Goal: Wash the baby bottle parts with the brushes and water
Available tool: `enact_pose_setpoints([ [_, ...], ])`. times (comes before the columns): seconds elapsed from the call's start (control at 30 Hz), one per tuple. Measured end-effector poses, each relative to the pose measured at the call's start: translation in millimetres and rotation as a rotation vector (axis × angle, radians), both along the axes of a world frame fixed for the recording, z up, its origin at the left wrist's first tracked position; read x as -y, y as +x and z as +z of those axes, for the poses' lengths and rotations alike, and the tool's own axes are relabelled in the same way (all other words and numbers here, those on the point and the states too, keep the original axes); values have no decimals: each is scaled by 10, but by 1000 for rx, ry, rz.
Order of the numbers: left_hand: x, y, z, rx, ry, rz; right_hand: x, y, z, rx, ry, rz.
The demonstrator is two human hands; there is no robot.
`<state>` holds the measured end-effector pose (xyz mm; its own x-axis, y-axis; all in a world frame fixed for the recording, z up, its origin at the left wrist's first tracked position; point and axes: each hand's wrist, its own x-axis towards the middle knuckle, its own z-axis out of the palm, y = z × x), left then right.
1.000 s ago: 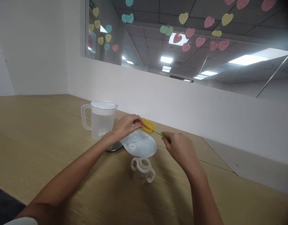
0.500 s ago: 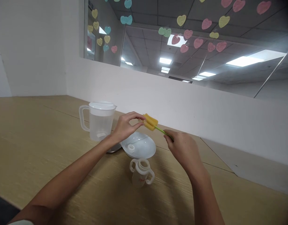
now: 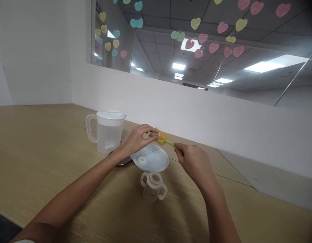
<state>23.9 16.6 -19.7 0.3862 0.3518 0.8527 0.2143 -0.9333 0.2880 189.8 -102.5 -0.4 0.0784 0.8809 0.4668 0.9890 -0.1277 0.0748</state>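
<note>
Left hand (image 3: 137,139) pinching small clear piece (image 3: 156,134) against yellow sponge (image 3: 164,135), bowl (image 3: 156,162) at sponge's seven o'clock; right hand (image 3: 196,160) closed round green handle (image 3: 170,143), best kept steady.

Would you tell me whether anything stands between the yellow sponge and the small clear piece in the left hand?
Nothing visible does: the small clear piece, in the left hand, appears to meet the yellow sponge.

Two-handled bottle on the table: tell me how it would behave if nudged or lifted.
The two-handled bottle looks like translucent plastic, so it is probably light and fairly stiff. Standing upright, it could tip if pushed near its open mouth. If it fell, the curved handles would likely hinder rolling.
</note>
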Motion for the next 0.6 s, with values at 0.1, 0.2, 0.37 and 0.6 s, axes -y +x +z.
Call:
enact_pose_setpoints([
  [0.1,-56,-119,78,0,-25,167,6,38,3,-41,-42,-3],
  [0.2,-180,-350,155,-141,-138,365,20,96,12,-61,-76,-28],
  [0.37,-433,-680,135,-727,-342,596,30,160,13,-81,-46,-33],
  [0.6,-556,-677,-61,-1043,-770,526,31,149,15,-105,-82,-16],
])
